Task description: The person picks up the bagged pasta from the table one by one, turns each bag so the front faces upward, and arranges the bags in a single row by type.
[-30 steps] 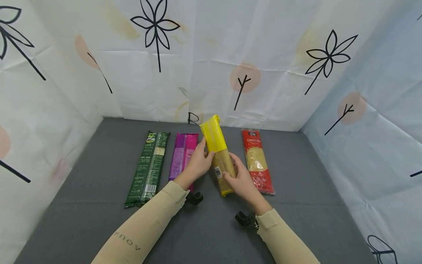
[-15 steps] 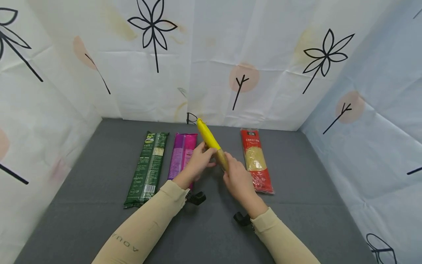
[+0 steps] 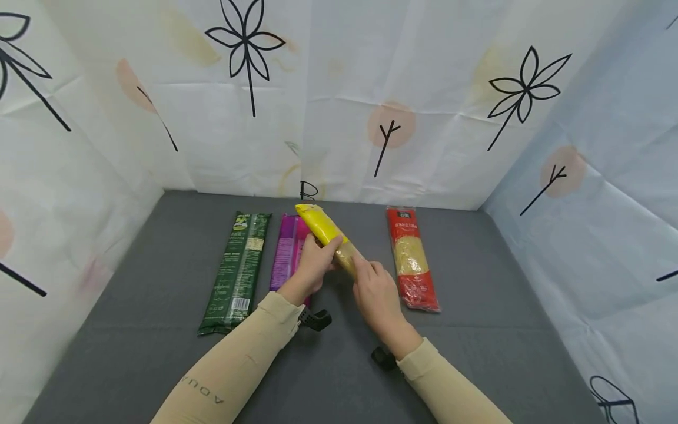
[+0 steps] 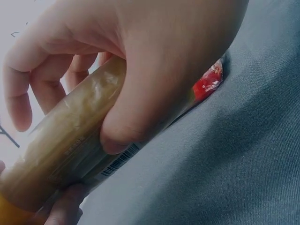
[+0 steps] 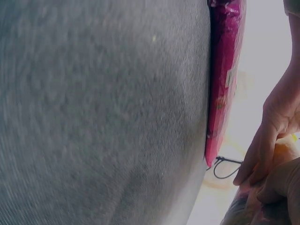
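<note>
Both hands hold a yellow packet of spaghetti (image 3: 321,224) above the table, its far end tilted to the left. Around its middle, my left hand (image 3: 313,260) grips with the thumb on top. The right hand (image 3: 378,296) holds the near, see-through end and hides part of it. In the left wrist view, brownish strands and part of a barcode show on the packet (image 4: 70,124), with a thumb pressed against its side. A purple and pink packet (image 3: 286,253) lies just behind the left hand, partly covered by it.
On the grey table (image 3: 175,353), a green spaghetti packet (image 3: 235,274) lies at the left. A red packet of noodles (image 3: 412,259) lies right of the hands. A white patterned cloth (image 3: 339,118) walls the back and sides.
The yellow packet has turned in the hands from its flat barcode side onto its edge and over, and its far end has swung left and down. The right hand has shifted slightly left.
</note>
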`<state>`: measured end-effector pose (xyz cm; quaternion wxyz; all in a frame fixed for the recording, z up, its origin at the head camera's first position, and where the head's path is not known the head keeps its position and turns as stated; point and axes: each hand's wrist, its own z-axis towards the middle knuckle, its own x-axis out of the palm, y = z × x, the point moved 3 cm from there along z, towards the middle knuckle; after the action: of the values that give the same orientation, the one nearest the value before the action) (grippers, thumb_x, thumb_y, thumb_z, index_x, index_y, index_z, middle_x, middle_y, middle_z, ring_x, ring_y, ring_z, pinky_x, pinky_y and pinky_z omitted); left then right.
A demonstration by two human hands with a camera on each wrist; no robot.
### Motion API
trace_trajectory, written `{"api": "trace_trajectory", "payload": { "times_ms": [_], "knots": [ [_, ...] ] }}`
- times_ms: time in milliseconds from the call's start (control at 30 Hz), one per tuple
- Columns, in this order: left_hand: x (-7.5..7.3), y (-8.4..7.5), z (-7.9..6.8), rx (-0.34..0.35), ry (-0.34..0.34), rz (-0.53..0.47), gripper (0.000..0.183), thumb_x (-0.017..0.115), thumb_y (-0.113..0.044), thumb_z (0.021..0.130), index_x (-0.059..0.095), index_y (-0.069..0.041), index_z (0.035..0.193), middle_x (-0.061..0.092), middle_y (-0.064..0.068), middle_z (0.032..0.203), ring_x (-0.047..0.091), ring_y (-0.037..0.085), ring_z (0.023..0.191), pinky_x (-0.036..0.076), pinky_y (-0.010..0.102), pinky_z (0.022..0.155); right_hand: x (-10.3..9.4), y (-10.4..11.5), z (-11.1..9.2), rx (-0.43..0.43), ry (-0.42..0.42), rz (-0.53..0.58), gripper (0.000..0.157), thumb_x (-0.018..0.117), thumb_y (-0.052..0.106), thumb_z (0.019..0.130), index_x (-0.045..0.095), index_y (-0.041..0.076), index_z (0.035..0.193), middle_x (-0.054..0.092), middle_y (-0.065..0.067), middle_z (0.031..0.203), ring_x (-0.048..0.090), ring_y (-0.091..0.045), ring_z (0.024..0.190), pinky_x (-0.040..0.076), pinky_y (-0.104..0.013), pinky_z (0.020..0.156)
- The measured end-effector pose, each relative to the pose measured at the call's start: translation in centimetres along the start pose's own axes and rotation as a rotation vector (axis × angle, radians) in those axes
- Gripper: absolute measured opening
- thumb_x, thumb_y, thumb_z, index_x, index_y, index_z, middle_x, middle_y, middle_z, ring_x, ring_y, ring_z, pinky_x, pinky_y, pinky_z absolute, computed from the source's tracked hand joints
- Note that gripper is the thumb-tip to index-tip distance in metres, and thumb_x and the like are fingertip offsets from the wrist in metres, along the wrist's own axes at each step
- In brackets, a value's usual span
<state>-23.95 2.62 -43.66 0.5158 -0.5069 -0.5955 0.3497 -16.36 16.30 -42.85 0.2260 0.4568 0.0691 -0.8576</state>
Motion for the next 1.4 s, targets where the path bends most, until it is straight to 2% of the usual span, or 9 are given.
{"api": "trace_trajectory", "payload": {
  "times_ms": [233, 333, 633, 800, 933, 1167, 1400],
  "knots": [
    [-0.3, 0.5, 0.4, -0.002, -0.037, 0.000, 0.056, 0.062, -0.021, 0.095, 0.033, -0.005, 0.139, 0.050, 0.017, 0.128, 0.060, 0.031, 0.110, 0.056, 0.042, 0.079, 0.2, 0.0, -0.4, 0.035, 0.041, 0.081, 0.063, 0.079, 0.011, 0.076, 0.050, 0.005, 0.131, 0.061, -0.012, 0.113, 0.057, -0.029, 0.098, 0.052, -0.045, 0.082],
    [-0.4, 0.5, 0.4, -0.001, -0.036, -0.006, 0.053, 0.060, -0.018, 0.095, 0.034, -0.005, 0.139, 0.051, 0.018, 0.127, 0.060, 0.032, 0.109, 0.055, 0.042, 0.079, 0.3, -0.2, -0.4, 0.068, 0.079, 0.155, 0.061, 0.077, 0.017, 0.079, 0.050, 0.006, 0.133, 0.059, -0.010, 0.116, 0.055, -0.027, 0.102, 0.050, -0.045, 0.086],
    [-0.6, -0.1, 0.2, -0.018, -0.060, 0.049, 0.052, 0.060, -0.017, 0.093, 0.037, -0.004, 0.138, 0.054, 0.017, 0.124, 0.062, 0.030, 0.105, 0.055, 0.040, 0.080, -0.1, -1.2, -0.2, 0.119, 0.152, 0.393, 0.045, 0.073, 0.027, 0.087, 0.057, 0.013, 0.127, 0.056, 0.000, 0.119, 0.049, -0.017, 0.105, 0.049, -0.037, 0.085],
    [-1.1, 0.0, 0.3, -0.026, -0.067, 0.080, 0.051, 0.060, -0.019, 0.094, 0.038, -0.004, 0.138, 0.054, 0.016, 0.125, 0.061, 0.030, 0.107, 0.055, 0.041, 0.082, -0.3, -2.0, -0.2, 0.173, 0.196, 0.537, 0.036, 0.070, 0.029, 0.090, 0.063, 0.016, 0.122, 0.055, 0.000, 0.121, 0.048, -0.016, 0.111, 0.047, -0.040, 0.091],
    [-1.4, 0.0, 0.4, -0.036, -0.024, 0.084, 0.048, 0.058, -0.020, 0.096, 0.038, -0.006, 0.138, 0.055, 0.015, 0.123, 0.061, 0.029, 0.107, 0.054, 0.041, 0.083, -0.3, -2.8, -0.3, 0.289, 0.258, 0.633, 0.030, 0.064, 0.028, 0.094, 0.063, 0.016, 0.121, 0.055, -0.001, 0.121, 0.052, -0.016, 0.110, 0.048, -0.042, 0.092],
    [-1.4, -0.4, 0.2, -0.019, 0.081, 0.084, 0.045, 0.056, -0.019, 0.098, 0.038, -0.008, 0.138, 0.057, 0.015, 0.122, 0.063, 0.029, 0.103, 0.055, 0.041, 0.082, -0.1, -3.8, -0.6, 0.559, 0.389, 0.810, 0.051, 0.059, 0.035, 0.097, 0.046, 0.009, 0.139, 0.053, -0.013, 0.132, 0.054, -0.026, 0.117, 0.047, -0.046, 0.095],
    [-1.3, -0.4, 0.3, 0.024, 0.161, 0.165, 0.043, 0.055, -0.018, 0.099, 0.037, -0.007, 0.137, 0.056, 0.014, 0.123, 0.061, 0.028, 0.105, 0.053, 0.040, 0.087, 0.5, -3.8, -1.0, 0.719, 0.524, 1.001, 0.051, 0.057, 0.033, 0.099, 0.042, 0.009, 0.141, 0.060, -0.015, 0.124, 0.063, -0.025, 0.101, 0.054, -0.040, 0.078]
  ]
}}
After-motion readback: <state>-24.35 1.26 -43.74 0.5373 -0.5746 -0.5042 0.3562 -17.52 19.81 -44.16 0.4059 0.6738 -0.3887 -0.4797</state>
